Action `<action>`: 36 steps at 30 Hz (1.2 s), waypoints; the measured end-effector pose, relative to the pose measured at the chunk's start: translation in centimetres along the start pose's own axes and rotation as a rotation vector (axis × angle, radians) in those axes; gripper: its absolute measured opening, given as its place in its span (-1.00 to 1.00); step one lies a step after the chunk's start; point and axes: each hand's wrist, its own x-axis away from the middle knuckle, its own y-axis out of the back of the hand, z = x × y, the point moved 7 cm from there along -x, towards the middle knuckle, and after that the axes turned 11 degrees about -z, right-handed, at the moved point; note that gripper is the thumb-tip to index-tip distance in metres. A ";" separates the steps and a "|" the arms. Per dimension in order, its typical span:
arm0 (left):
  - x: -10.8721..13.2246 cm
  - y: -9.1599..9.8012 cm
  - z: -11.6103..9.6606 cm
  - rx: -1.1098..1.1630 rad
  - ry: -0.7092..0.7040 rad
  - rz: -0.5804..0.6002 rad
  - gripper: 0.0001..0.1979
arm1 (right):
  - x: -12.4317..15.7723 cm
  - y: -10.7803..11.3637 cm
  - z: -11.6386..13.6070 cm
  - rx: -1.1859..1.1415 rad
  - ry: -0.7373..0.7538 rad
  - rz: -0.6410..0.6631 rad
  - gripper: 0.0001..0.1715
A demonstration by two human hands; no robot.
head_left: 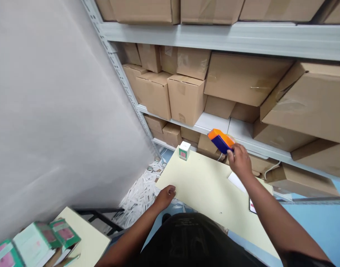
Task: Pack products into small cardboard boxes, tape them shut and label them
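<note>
My right hand (pixel 240 160) is raised over the far part of the cream table (pixel 203 185), its fingers closed around one end of an orange and dark-blue box-like item (pixel 220 141). What kind of thing this is cannot be made out. My left hand (pixel 165 196) is at the table's near left edge with its fingers curled in, and nothing shows in it. At the far left corner of the table stands a small white and green carton (pixel 184 151) with a pink panel. A flat white piece (pixel 237 181) lies below my right wrist.
Metal shelving (pixel 214 35) packed with brown cardboard boxes (pixel 185 98) rises behind the table. Paper strips (pixel 138 196) cover the floor at left. A phone-like item (pixel 252 206) is partly behind my right forearm. Green and white cartons (pixel 36 241) rest on another surface at lower left.
</note>
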 end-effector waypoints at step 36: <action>4.5 -1.8 0.7 -0.096 0.020 -0.029 -0.83 | 24.4 -8.7 2.2 -0.365 -0.281 0.547 -0.63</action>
